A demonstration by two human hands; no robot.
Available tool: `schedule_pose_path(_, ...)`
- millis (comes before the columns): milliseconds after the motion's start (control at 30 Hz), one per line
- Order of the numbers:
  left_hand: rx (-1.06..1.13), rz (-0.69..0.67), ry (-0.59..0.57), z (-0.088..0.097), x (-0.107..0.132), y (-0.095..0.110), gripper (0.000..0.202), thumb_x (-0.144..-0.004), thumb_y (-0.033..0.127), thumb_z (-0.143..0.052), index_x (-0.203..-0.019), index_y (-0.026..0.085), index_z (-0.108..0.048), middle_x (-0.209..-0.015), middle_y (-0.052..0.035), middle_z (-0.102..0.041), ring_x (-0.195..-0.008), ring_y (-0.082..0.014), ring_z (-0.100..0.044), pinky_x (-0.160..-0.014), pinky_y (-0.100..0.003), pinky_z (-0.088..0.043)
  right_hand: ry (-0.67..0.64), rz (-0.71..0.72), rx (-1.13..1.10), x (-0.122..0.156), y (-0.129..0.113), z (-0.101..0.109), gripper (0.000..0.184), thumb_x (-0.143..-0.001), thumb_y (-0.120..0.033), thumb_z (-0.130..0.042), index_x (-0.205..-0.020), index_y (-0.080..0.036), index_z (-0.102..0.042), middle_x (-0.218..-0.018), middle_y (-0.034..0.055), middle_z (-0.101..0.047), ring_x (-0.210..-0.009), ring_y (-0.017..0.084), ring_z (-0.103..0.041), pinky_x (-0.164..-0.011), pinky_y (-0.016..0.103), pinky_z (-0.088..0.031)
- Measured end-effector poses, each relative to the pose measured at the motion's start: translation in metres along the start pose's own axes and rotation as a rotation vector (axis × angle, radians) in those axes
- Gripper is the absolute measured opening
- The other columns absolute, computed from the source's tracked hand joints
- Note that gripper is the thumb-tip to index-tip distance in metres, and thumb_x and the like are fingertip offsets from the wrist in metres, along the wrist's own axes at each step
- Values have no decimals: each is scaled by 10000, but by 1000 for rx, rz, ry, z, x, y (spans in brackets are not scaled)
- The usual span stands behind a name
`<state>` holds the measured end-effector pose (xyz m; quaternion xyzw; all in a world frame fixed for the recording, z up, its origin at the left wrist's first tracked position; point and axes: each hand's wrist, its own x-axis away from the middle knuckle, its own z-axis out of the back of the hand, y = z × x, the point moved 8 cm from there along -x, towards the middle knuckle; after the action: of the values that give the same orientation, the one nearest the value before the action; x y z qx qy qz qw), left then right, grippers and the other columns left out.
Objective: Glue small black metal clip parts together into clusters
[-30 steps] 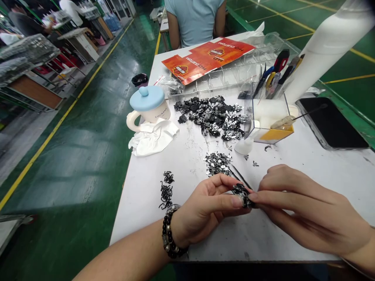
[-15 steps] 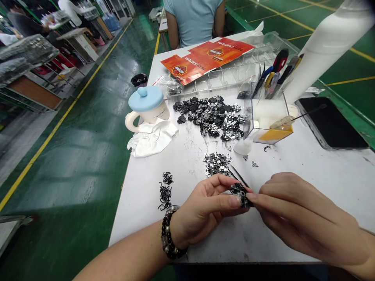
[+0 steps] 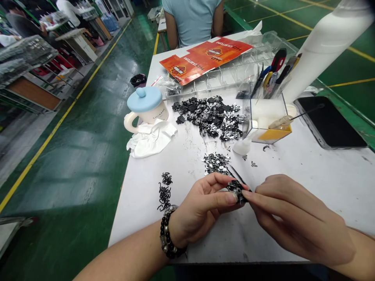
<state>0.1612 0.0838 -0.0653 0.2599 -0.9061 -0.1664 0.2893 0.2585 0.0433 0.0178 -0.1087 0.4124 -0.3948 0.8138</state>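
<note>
Between the thumb and fingers of my left hand (image 3: 202, 207) is a small black-and-silver part (image 3: 236, 190), held above the near side of the table. My right hand (image 3: 299, 218) pinches the right edge of the same part with thumb and forefinger; its other fingers are curled, and the fingertips are partly hidden. Just beyond the part lie dark tweezers (image 3: 236, 173), partly covered by my left hand. They touch a heap of tiny silver and black pieces (image 3: 215, 162). Small black hooked pieces (image 3: 164, 193) form a pile left of my left hand.
A larger pile of black-and-silver parts (image 3: 209, 117) lies mid-table. Around it stand a lidded mug (image 3: 152, 111) with a white cloth (image 3: 152, 138), a clear tool holder (image 3: 266, 117) and a white bottle (image 3: 325, 47). A phone (image 3: 331, 123) lies right. A person (image 3: 193, 23) sits beyond the table.
Both hands and the part have shifted slightly left. The part appears a little turned between my fingers, and my right fingertips stay on its edge.
</note>
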Motion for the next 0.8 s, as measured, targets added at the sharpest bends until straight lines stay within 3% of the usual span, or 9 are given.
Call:
schedule_pose_path(100, 11, -15, -7, 0, 0, 2, 239, -694, 84, -747, -887, 110, -609, -917, -85, -719, -815, -110, -683, -775, -190, -545, 13, -16, -6, 3, 1, -3, 360, -808, 32, -531, -1154, -58, -569, -887, 83, -605, -793, 142, -546, -694, 293, -467)
schedule_pose_path(333, 47, 10, -116, -8, 1, 0, 316, -735, 130, -725, -1021, 125, -590, -938, -75, -709, -834, -151, -705, -753, -219, -564, 35, -262, -208, 4, 21, 5, 423, -866, -60, -506, -1267, -191, -536, -880, 47, -537, -802, 129, -527, -631, 231, -470)
schedule_pose_path(467, 18, 7, -151, -8, 0, 0, 361, -756, 166, -714, -1078, 131, -555, -995, -106, -697, -820, -160, -702, -743, -250, -568, -15, -318, -259, 2, 32, 0, 476, -866, -156, -581, -1322, -260, -491, -917, 40, -491, -843, 144, -514, -718, 256, -498)
schedule_pose_path(700, -25, 39, -186, -10, 0, -6, 361, -766, 179, -696, -1089, 146, -540, -972, -90, -683, -815, -146, -675, -736, -264, -551, -60, -360, -356, 3, 44, -7, 324, -851, -251, -629, -1169, -296, -584, -901, 28, -481, -851, 148, -519, -736, 270, -512)
schedule_pose_path(800, -162, 19, -161, -7, 2, -3, 371, -772, 227, -696, -1105, 164, -546, -1032, -90, -651, -867, -153, -646, -785, -291, -532, -74, -350, -377, 3, 45, -6, 287, -853, -251, -627, -1137, -278, -590, -898, 33, -492, -845, 152, -525, -734, 283, -508)
